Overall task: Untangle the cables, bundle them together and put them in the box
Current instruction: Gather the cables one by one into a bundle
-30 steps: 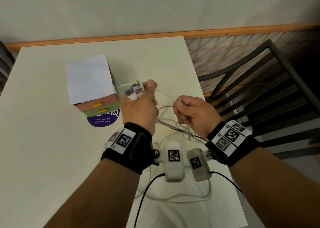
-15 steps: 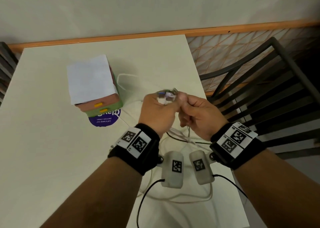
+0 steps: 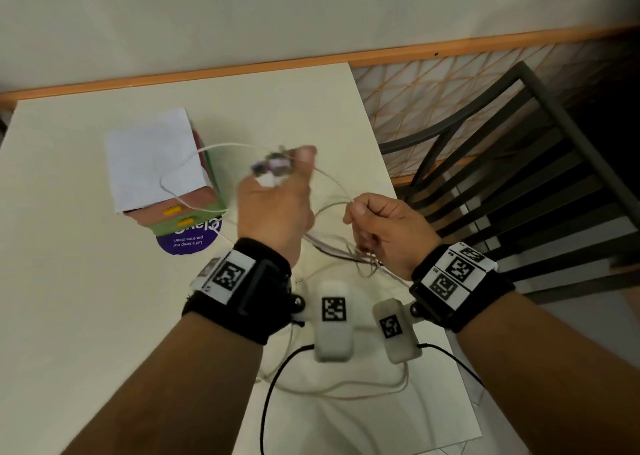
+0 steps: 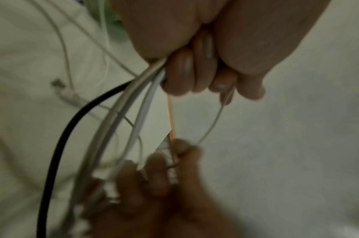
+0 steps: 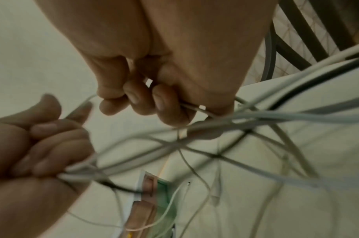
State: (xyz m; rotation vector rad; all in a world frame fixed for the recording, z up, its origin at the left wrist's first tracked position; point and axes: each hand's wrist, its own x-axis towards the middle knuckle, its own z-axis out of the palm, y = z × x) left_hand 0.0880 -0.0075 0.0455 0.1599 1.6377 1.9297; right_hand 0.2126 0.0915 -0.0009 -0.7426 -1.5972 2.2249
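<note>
My left hand is raised over the table and grips a bunch of white and grey cables, their connector ends sticking out above the thumb. One thin white cable trails from it across the box, a pink and green stack with white paper on top. My right hand, a little to the right, pinches a thin white strand between thumb and forefinger. In the left wrist view, curled fingers clamp the cables. In the right wrist view, fingertips pinch the strand.
The box stands on a purple round sticker on the cream table. A loose cable loop lies near the front edge. A dark metal chair stands just past the table's right edge. A wooden rail borders the far side.
The hands were together half a second ago. My left hand has swung up and left with the bundle, and a thin cable now drapes over the box. The right hand stays put.
</note>
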